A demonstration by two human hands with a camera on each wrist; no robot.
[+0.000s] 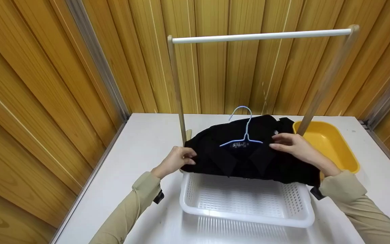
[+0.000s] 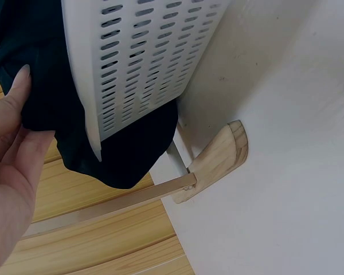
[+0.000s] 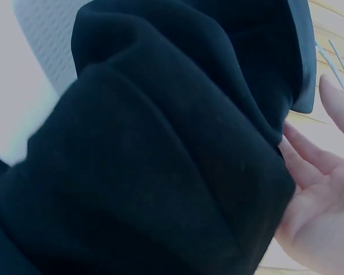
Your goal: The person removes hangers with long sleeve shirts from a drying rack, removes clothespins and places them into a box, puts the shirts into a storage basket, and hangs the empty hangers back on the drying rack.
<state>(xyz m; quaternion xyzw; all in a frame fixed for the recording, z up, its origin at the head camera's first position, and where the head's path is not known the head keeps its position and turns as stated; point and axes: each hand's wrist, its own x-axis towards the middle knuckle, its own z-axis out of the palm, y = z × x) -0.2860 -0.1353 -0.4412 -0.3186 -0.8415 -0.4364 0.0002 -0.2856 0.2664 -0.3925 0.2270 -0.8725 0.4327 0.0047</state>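
Note:
A black collared shirt (image 1: 235,159) lies over the back part of a white perforated basket (image 1: 249,217). Inside its collar sits a light blue wire hanger (image 1: 246,130), hook upward; the ends of its arms are hidden in the cloth. My left hand (image 1: 177,160) pinches the shirt at its left side, thumb in front, as the left wrist view also shows. On the other side, my right hand (image 1: 293,147) touches the shirt near the collar. In the right wrist view, that hand (image 3: 327,200) has its fingers against the cloth and its thumb spread away.
Behind the shirt stands a rack with a white rail (image 1: 262,36) on wooden posts; one wooden foot (image 2: 218,163) shows in the left wrist view. A yellow tub (image 1: 349,156) is at the right, beside a rack post. Wood-patterned walls border the white table (image 1: 141,142).

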